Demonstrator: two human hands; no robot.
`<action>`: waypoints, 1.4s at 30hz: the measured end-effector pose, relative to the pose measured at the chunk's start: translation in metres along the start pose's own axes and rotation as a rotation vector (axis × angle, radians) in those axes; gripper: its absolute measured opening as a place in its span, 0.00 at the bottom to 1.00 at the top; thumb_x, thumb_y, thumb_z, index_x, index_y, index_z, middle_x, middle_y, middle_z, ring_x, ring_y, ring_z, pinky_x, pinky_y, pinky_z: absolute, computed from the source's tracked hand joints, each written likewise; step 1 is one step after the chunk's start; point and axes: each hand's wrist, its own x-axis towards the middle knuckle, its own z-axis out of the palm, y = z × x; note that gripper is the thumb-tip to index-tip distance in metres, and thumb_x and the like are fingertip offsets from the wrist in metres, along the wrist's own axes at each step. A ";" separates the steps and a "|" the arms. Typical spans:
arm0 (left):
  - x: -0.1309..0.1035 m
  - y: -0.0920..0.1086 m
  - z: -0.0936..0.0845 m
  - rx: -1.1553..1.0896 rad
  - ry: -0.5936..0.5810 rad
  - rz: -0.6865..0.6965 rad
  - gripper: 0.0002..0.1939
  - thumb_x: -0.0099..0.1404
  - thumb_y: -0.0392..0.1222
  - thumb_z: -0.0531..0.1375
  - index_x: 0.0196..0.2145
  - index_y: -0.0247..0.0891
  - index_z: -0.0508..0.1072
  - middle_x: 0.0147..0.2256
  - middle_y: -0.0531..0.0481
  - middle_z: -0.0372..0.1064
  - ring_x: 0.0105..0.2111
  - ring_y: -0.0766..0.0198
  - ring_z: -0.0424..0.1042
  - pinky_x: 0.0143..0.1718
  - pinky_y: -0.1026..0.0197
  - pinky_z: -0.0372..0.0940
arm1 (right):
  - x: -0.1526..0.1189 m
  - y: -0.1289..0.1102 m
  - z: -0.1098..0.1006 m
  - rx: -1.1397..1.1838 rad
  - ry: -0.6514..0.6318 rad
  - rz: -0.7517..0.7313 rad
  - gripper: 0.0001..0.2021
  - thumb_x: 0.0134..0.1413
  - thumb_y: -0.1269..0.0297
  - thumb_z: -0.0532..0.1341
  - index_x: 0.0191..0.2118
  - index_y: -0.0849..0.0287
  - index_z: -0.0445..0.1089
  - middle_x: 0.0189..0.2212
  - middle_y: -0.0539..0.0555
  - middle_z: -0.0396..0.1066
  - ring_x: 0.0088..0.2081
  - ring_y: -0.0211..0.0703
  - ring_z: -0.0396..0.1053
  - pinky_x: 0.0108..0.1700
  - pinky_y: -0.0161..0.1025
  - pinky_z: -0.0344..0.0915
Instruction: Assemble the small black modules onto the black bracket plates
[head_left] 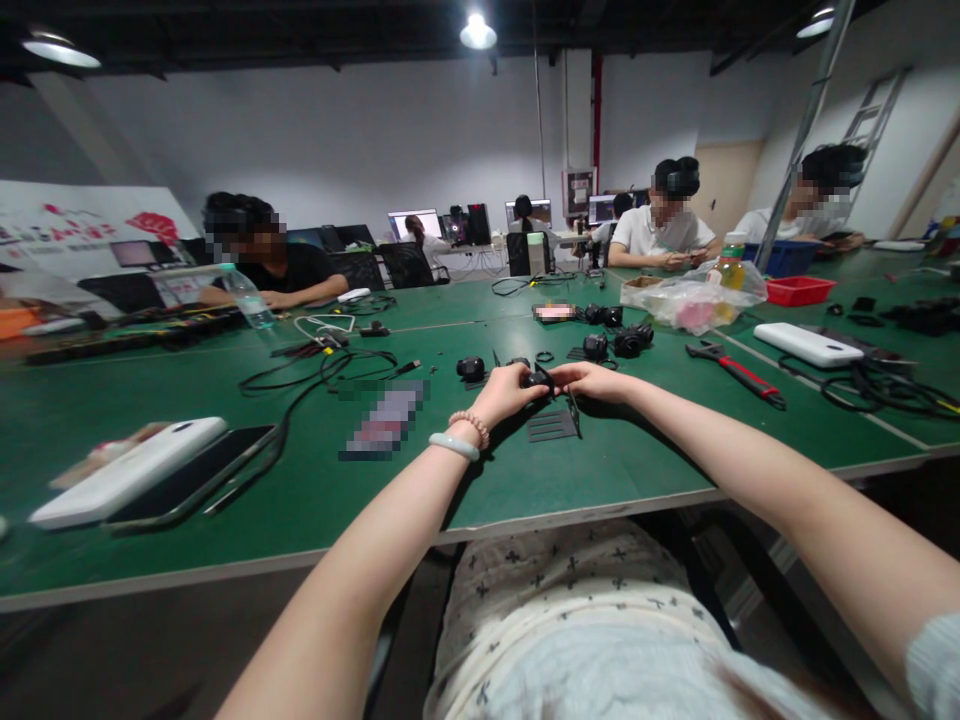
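Observation:
Both my hands meet over the green table. My left hand, with a bead bracelet and a pale bangle at its wrist, is closed on a small black part. From the other side my right hand pinches the same part, whose exact kind is too small to make out. Just below the hands lies a black slotted bracket with an upright plate at its right end. A black cylindrical part sits left of my left hand. More black parts lie beyond my right hand.
An adjustable wrench and a white power bank lie to the right. On the left are a phone, another white power bank, cables and a bottle. A red tray stands farther back. Co-workers sit across the table.

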 end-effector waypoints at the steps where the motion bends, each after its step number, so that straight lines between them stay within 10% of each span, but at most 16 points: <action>1: 0.000 0.000 0.000 -0.002 -0.003 -0.001 0.20 0.50 0.54 0.57 0.31 0.34 0.69 0.28 0.48 0.68 0.28 0.62 0.66 0.28 0.64 0.59 | -0.001 -0.001 0.001 0.006 -0.002 0.000 0.24 0.32 0.82 0.52 0.41 0.62 0.65 0.37 0.53 0.68 0.34 0.34 0.63 0.35 0.31 0.58; 13: 0.001 0.007 0.010 -0.120 0.014 -0.019 0.39 0.44 0.57 0.60 0.50 0.36 0.56 0.45 0.43 0.63 0.44 0.55 0.63 0.43 0.58 0.60 | -0.001 -0.005 0.005 -0.026 0.041 0.010 0.20 0.36 0.76 0.58 0.41 0.61 0.65 0.38 0.54 0.68 0.34 0.35 0.65 0.33 0.30 0.61; 22: 0.006 0.010 0.020 -0.178 0.038 0.090 0.23 0.51 0.48 0.57 0.44 0.38 0.62 0.41 0.47 0.65 0.41 0.59 0.65 0.43 0.58 0.59 | -0.019 -0.040 0.002 -0.594 0.318 0.242 0.22 0.48 0.47 0.51 0.38 0.64 0.63 0.24 0.54 0.67 0.19 0.33 0.61 0.19 0.29 0.56; 30: 0.001 0.008 0.005 -0.323 0.234 0.076 0.21 0.50 0.42 0.58 0.42 0.37 0.58 0.38 0.49 0.63 0.37 0.64 0.65 0.39 0.60 0.61 | -0.040 -0.072 0.030 -0.640 -0.075 0.473 0.32 0.43 0.52 0.58 0.54 0.59 0.49 0.16 0.48 0.65 0.13 0.32 0.57 0.16 0.29 0.54; 42: -0.016 0.025 -0.010 -0.589 0.193 0.288 0.20 0.49 0.33 0.56 0.42 0.37 0.57 0.43 0.46 0.62 0.38 0.65 0.64 0.40 0.60 0.60 | -0.012 -0.033 0.008 -0.989 0.529 0.199 0.11 0.46 0.69 0.51 0.35 0.63 0.68 0.26 0.55 0.70 0.23 0.36 0.66 0.28 0.31 0.60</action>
